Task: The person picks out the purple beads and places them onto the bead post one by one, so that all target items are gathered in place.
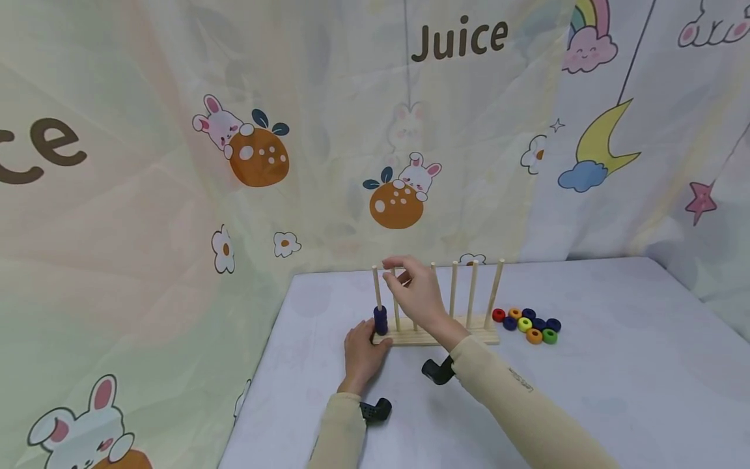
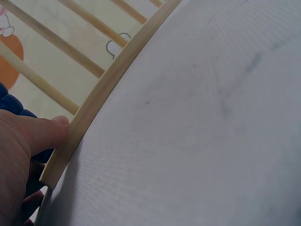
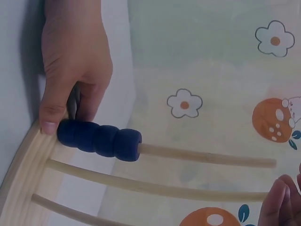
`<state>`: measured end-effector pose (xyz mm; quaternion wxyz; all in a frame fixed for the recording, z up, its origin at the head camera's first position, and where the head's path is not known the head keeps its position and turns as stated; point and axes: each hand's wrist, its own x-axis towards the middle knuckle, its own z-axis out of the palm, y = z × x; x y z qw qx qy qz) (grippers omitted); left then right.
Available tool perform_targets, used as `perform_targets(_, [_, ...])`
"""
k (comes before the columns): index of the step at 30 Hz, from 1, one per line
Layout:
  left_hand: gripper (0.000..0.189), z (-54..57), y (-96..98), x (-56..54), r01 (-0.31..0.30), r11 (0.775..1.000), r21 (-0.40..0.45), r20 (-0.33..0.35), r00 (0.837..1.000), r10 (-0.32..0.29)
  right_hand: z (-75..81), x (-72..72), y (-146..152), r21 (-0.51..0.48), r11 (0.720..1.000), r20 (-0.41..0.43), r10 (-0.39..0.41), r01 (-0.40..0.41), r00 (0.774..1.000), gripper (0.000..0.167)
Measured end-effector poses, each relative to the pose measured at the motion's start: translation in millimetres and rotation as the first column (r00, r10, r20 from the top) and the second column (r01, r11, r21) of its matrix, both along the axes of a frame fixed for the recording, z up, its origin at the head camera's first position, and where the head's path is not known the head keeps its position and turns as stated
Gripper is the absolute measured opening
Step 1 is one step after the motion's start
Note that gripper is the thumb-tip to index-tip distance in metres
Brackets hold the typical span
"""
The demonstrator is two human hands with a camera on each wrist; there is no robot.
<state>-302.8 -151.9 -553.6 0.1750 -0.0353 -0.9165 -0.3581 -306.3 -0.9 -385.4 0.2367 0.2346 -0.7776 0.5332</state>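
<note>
A wooden rack (image 1: 433, 337) with a row of upright pegs stands on the table. Several dark blue beads (image 3: 99, 139) are stacked at the bottom of its leftmost peg (image 3: 207, 155). My left hand (image 1: 363, 355) grips the left end of the base, its thumb (image 2: 49, 132) on the front edge and the other fingers behind. By the top of the second peg (image 3: 164, 187) is my right hand (image 1: 417, 290), thumb and forefinger bent but apart, with no bead showing between them. In the right wrist view only its fingertips (image 3: 277, 200) show, at the right edge.
To the right of the rack lies a group of loose beads: a red bead (image 1: 499, 315), a yellow bead (image 1: 525, 324), a green bead (image 1: 549, 336), orange and dark blue ones. A printed cloth (image 1: 328, 195) hangs behind the white table (image 1: 615, 365).
</note>
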Motion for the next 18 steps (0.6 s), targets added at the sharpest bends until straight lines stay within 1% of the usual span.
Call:
perform_targets(2, [0.050, -1.4, 0.0, -0.8, 0.000, 1.000, -0.007, -0.010, 1.000, 0.000, -0.8, 1.7, 4.3, -0.003, 1.000, 0.000, 0.015, -0.015, 1.000, 0.017])
perform_targets(5, [0.050, -3.3, -0.1, -1.1, 0.001, 1.000, -0.010, -0.030, 1.000, -0.001, -5.1, 3.7, 10.6, 0.010, 1.000, 0.020, 0.017, -0.017, 1.000, 0.015])
perform_targets(13, [0.050, -3.8, 0.0, 0.1, 0.012, 1.000, 0.009, -0.033, 0.999, -0.012, -29.6, 8.7, 27.3, 0.029, 1.000, 0.121, 0.007, -0.011, 0.993, 0.012])
perform_targets(18, [0.051, -1.5, 0.0, -0.3, 0.014, 1.000, 0.011, -0.026, 1.000, -0.014, -41.9, 10.5, 36.6, 0.070, 0.997, 0.129, -0.023, 0.014, 0.991, 0.013])
